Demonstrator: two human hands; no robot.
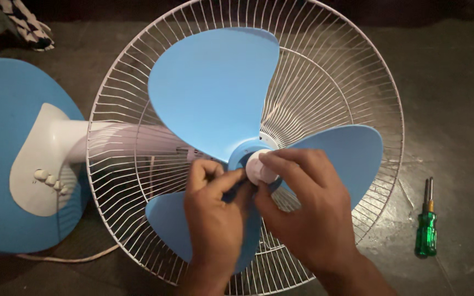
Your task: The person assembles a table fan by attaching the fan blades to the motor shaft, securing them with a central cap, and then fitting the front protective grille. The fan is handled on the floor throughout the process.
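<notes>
A table fan lies on its back on a dark floor (456, 82). Its white wire rear guard (330, 71) rings three light blue plastic blades (215, 93), whose tips stop just inside the guard's rim. At the hub, the right hand (308, 214) pinches a round white plastic blade cap (259, 169) between thumb and fingers. The left hand (215, 219) closes its fingers on the blue hub just beside the cap. The round blue and white fan base (6, 159) sits at left. A green-handled screwdriver (427, 227) lies well apart on bare floor at right.
</notes>
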